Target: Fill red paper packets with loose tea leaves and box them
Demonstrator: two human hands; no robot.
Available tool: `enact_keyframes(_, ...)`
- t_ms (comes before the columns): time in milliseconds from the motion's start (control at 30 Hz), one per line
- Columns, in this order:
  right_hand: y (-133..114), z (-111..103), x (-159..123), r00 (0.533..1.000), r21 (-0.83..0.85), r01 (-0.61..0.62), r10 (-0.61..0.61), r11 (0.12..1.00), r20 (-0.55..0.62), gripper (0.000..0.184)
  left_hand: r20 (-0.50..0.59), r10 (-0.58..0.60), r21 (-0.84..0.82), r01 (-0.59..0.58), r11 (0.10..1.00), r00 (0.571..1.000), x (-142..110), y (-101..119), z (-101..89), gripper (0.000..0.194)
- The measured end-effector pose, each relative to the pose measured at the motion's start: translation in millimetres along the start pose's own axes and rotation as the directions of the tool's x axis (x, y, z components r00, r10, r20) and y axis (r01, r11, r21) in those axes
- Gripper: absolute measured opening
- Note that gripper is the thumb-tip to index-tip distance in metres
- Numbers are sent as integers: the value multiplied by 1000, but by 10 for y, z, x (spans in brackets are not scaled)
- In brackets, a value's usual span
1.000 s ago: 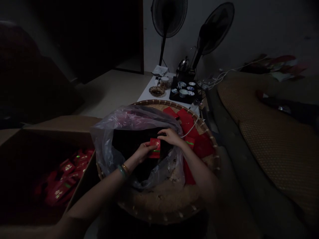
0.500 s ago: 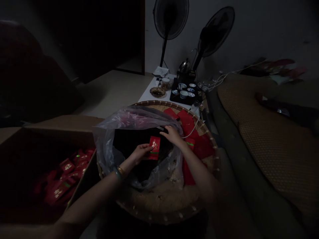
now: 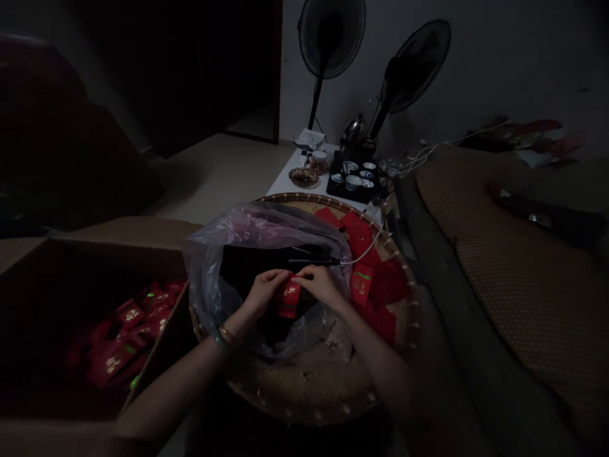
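Both hands meet at a small red packet [image 3: 288, 301] with gold characters, held over the dark contents [image 3: 247, 263] of a clear plastic bag [image 3: 202, 279]. My left hand [image 3: 262, 293] pinches its upper left edge. My right hand [image 3: 320, 284] pinches the top right corner. Just beyond my fingers lies a thin dark stick-like tool [image 3: 316, 261] with a white cord running off right; its kind is unclear. The bag sits in a round woven bamboo tray [image 3: 304, 387]. More red packets [image 3: 361, 284] lie on the tray's right side.
At left a cardboard box [image 3: 128, 231] holds many red packets [image 3: 117, 355]. Behind the tray, a white table [image 3: 285, 181] carries a black tea tray [image 3: 335, 189] with cups and a kettle [image 3: 353, 130]. Two fans [image 3: 333, 38] stand there. A woven-mat seat [image 3: 504, 254] is at right.
My right hand has left the dark corded tool, which now lies across the bag opening, and has come to the packet's top edge. The packet has moved slightly left and down.
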State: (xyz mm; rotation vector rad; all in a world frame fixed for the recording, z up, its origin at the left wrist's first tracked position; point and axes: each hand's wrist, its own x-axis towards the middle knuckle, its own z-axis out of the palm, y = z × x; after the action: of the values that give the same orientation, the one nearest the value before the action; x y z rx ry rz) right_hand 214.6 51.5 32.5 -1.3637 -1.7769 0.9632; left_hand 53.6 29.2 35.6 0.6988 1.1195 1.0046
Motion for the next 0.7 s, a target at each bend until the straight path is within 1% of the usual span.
enact_keyframes(133,4,44,-86,982,208,-171,184,963,-43,19,-13,55,42,-54,998,998,-32,-17,8,31)
enact_keyframes(200,19,63,-124,972,268,-207,229,941,-55,23,-9,66,48,-66,997,998,-59,-34,1,29)
enact_keyframes(267,37,82,-160,970,294,-212,238,932,-55,25,-8,64,43,-64,997,998,-85,-64,-13,28)
enact_keyframes(333,57,98,-191,972,314,-201,229,928,-57,26,9,16,35,-17,999,1000,-108,-112,-31,29)
enact_keyframes(400,77,102,-217,970,350,-202,236,915,-55,28,43,-72,58,70,996,996,-129,-168,-51,30)
enact_keyframes(467,95,87,-238,961,419,-231,274,878,-46,33,63,-139,102,132,986,988,-155,-196,-90,30)
enact_keyframes(500,104,74,-246,952,465,-250,302,849,-40,39,58,-140,105,133,985,988,-173,-186,-124,29)
enact_keyframes(533,114,58,-253,943,513,-268,331,815,-34,44,45,-117,74,114,991,992,-197,-152,-174,28)
enact_keyframes(567,125,42,-258,934,556,-281,355,782,-27,48,21,-72,8,72,997,997,-228,-94,-241,28)
enact_keyframes(600,138,27,-261,928,589,-290,372,754,-19,49,-24,-8,-98,6,995,1000,-266,-14,-325,28)
enact_keyframes(633,154,18,-262,924,609,-298,382,735,-8,49,-86,66,-228,-84,970,994,-311,82,-421,28)
enact_keyframes(667,172,15,-262,923,616,-309,385,725,10,48,-181,150,-338,-205,918,972,-360,187,-522,27)
enact_keyframes(700,193,21,-260,922,615,-322,385,720,32,47,-257,227,-404,-318,858,939,-410,288,-618,26)
